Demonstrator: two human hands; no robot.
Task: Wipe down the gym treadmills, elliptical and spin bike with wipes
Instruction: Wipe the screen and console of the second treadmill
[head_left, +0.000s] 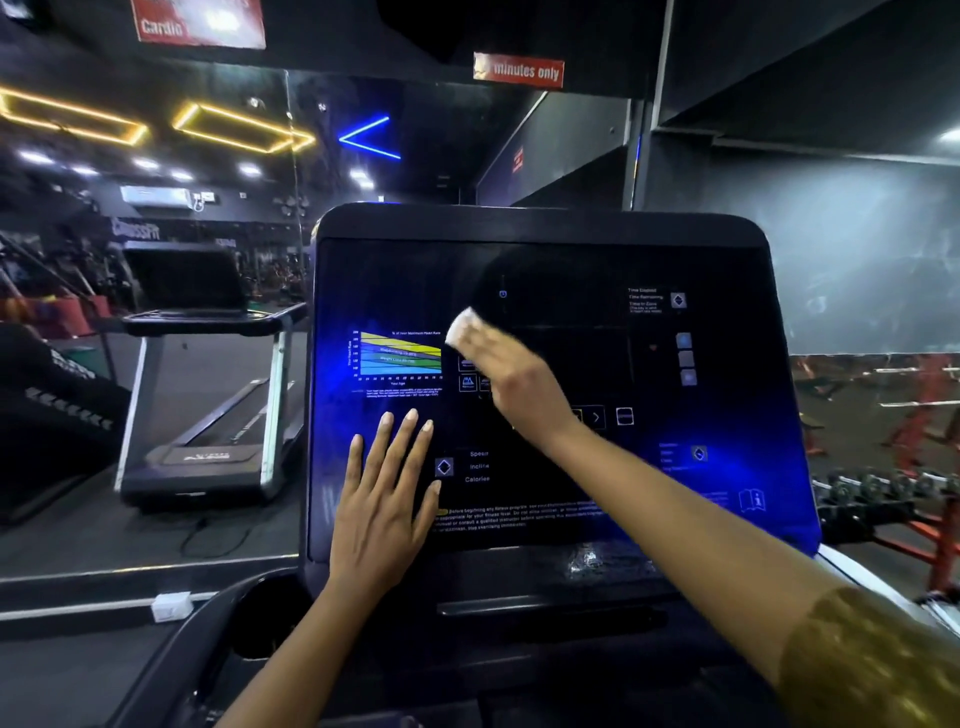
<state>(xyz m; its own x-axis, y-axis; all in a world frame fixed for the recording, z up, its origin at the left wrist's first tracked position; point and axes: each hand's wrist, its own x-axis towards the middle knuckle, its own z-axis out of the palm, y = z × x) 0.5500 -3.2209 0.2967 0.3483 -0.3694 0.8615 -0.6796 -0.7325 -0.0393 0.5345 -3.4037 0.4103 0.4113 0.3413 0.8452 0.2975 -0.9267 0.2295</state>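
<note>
A treadmill console (717, 260) with a dark glossy panel fills the middle of the view, tilted up toward me. A coloured heart-rate chart (400, 353) shows on its left part. My right hand (514, 379) presses a white wipe (461, 327) flat against the panel just right of the chart, the wipe sticking out beyond my fingertips. My left hand (384, 499) lies flat on the lower left of the panel, fingers straight and spread, holding nothing.
A second treadmill (208, 364) appears at the left in a wall mirror. Cup holders (265, 613) sit below the console on the left. Red racks with dumbbells (893, 488) stand to the right. A small white box (171, 605) lies on the ledge below the mirror.
</note>
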